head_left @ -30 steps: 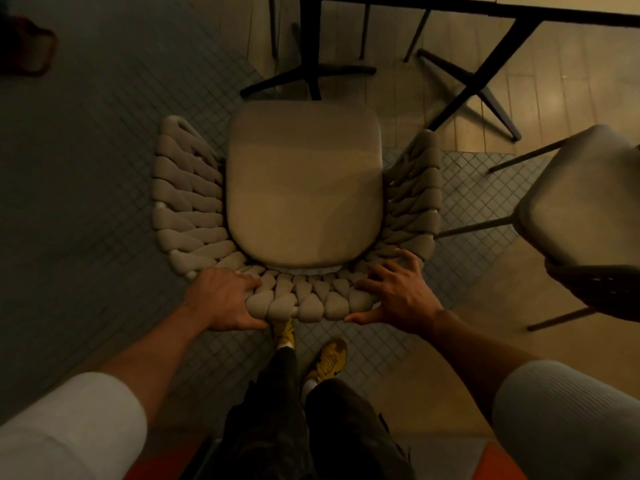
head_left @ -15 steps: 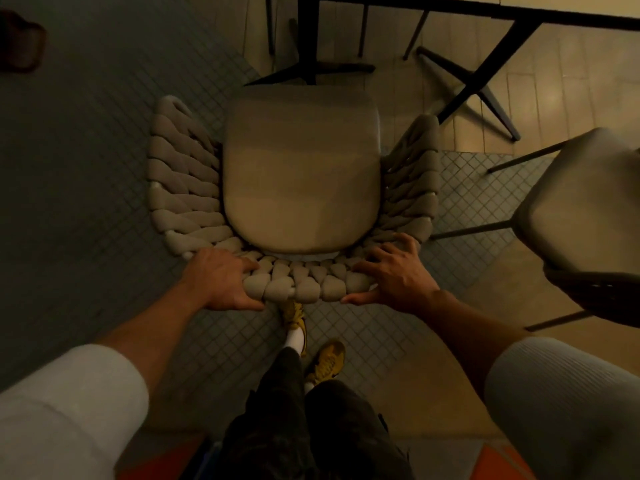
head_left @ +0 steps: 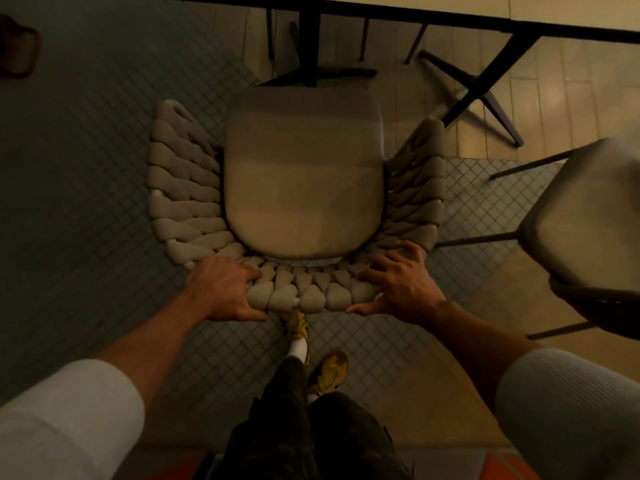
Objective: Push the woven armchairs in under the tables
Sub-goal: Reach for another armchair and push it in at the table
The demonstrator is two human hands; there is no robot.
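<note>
Woven armchair (head_left: 304, 174) faces the table (head_left: 450, 5), seat front just short of its edge — mid-push. Left hand (head_left: 221, 289) and right hand (head_left: 398, 282) both clamp its backrest, the right seemingly looser; next, a straight shove forward.

The dark pedestal foot (head_left: 313, 75) under the table's (head_left: 415, 18) near edge stands right at the front of the woven armchair's (head_left: 301, 188) seat, and slanted black legs (head_left: 485, 90) block the floor ahead to its right. A second chair (head_left: 588, 220) crowds the right arm, its thin legs crossing the gap. The tiled floor (head_left: 86, 202) to the left lies open
</note>
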